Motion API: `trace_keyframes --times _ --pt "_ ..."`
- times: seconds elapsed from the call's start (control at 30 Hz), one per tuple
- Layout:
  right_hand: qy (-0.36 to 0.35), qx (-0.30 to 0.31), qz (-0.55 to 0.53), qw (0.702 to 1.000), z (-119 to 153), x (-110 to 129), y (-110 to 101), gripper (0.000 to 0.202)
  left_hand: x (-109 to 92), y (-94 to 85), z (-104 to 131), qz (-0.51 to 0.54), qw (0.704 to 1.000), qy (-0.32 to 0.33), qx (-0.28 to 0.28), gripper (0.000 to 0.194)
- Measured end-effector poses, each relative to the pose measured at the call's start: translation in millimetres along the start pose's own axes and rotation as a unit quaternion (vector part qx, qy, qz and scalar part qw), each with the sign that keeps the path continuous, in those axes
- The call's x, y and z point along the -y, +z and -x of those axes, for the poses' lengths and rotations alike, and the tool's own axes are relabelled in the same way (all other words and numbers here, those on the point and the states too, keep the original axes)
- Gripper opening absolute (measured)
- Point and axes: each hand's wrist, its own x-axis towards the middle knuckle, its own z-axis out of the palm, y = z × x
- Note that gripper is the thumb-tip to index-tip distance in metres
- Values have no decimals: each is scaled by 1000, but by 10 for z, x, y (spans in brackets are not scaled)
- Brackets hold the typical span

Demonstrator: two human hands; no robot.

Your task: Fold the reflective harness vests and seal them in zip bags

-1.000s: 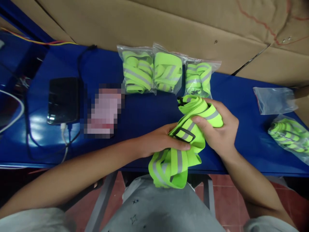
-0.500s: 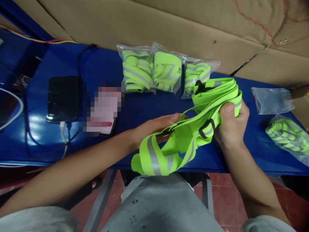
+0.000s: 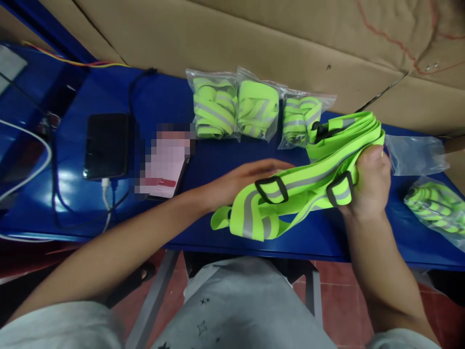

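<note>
My right hand [image 3: 371,182] is closed around a folded bundle of lime-green reflective strap [image 3: 323,169], its thumb on top of the layers. A grey stripe runs along the webbing, and black slide buckles show on its near side. The strap's looped left end hangs in the air above the table's front edge. Behind that end, my left hand [image 3: 250,177] points to the right with its fingers stretched out. Its fingertips are partly hidden by the strap, and I cannot tell whether they touch it.
Clear bags of green strap [image 3: 214,106] line the back of the blue table [image 3: 218,155]. On the right lie a flat clear bag [image 3: 417,155] and another filled bag [image 3: 434,203]. A phone [image 3: 165,165], a black device [image 3: 106,145] and cables are on the left. Cardboard [image 3: 254,39] stands behind.
The strap bundle has shifted right with my right hand, and its loose left end has risen. A second black buckle now faces me. My left hand's fingers have straightened behind the strap.
</note>
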Motion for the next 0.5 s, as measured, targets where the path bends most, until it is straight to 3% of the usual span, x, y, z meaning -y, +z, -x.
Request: trace_keyframes --times 0.13,0.27,0.33,0.5 --pt "-94 81 172 977 94 98 -14 38 -117 -81 37 -18 996 31 75 61" --pt "-162 156 275 935 257 164 100 51 -60 62 70 -97 988 -16 122 36" --pt "-176 135 290 931 319 161 148 52 9 197 90 -77 989 -30 123 32" --pt "-202 64 289 934 360 143 167 65 232 453 116 8 997 4 79 62"
